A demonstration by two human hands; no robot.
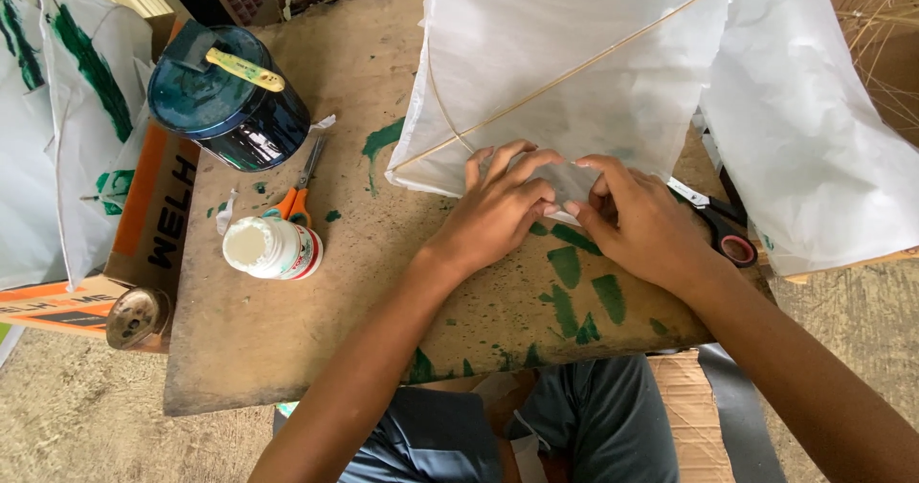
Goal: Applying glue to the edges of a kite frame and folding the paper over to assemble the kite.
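Both hands, left (498,210) & right (639,223), pinch near corner of white paper kite (565,71) on table (287,330); glue bottle (273,247) at left.

An orange-and-white cardboard box (144,224) lies at the board's left edge, beside a white labelled bottle (273,248).

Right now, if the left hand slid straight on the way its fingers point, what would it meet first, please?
The left hand already lies on the white kite; sliding on up and right, its fingers would probably cross the thin bamboo stick first.
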